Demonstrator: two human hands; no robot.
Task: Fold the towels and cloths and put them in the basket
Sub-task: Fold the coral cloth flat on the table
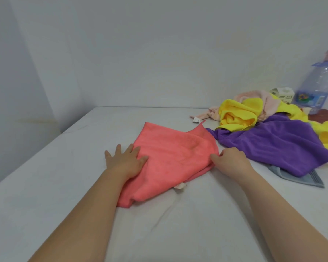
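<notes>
Wrinkled white sheet point(178, 233) fills the foreground, with a folded pink cloth point(169, 161) lying on it between the two hands. Left hand point(124, 159) lies flat, fingers spread, pressing the cloth's left edge. Right hand point(230, 159) pinches the cloth's right edge with curled fingers. Further right, a purple cloth point(269, 146) overlaps a grey cloth point(299, 178), with a yellow cloth point(237, 114) behind and a bottle point(316, 86) beyond.

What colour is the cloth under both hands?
Coral pink cloth, seen best in the head view, the only one; the left hand presses it flat.
</notes>
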